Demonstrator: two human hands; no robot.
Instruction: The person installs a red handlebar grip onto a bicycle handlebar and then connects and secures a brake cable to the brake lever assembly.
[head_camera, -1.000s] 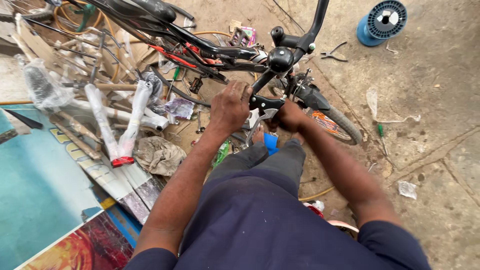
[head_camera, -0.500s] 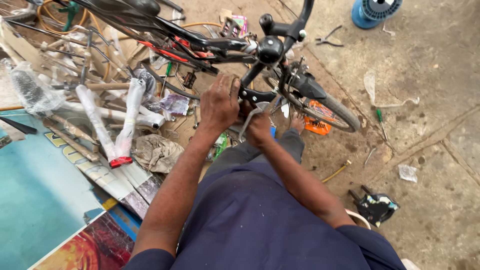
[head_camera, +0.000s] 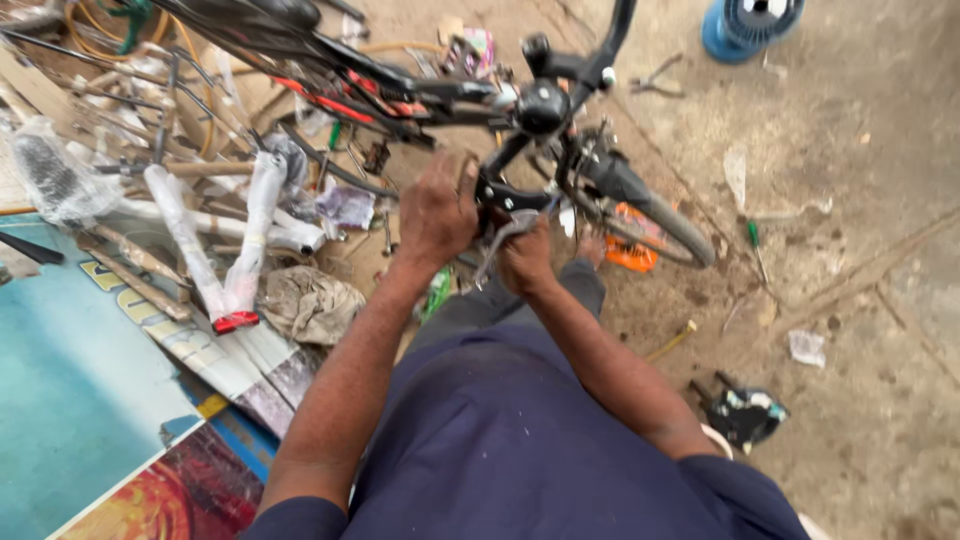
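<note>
Hands (head_camera: 480, 225) at bicycle (head_camera: 540, 110), dusty littered concrete floor (head_camera: 850, 200)

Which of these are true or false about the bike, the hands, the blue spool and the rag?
1. Both hands work at the bike. True: left hand and right hand sit by its front.
2. The blue spool is on the bike. False: it stands on the ground.
3. A rag lies left of the arms. True.
4. The front wheel is off. False: it is mounted.
</note>
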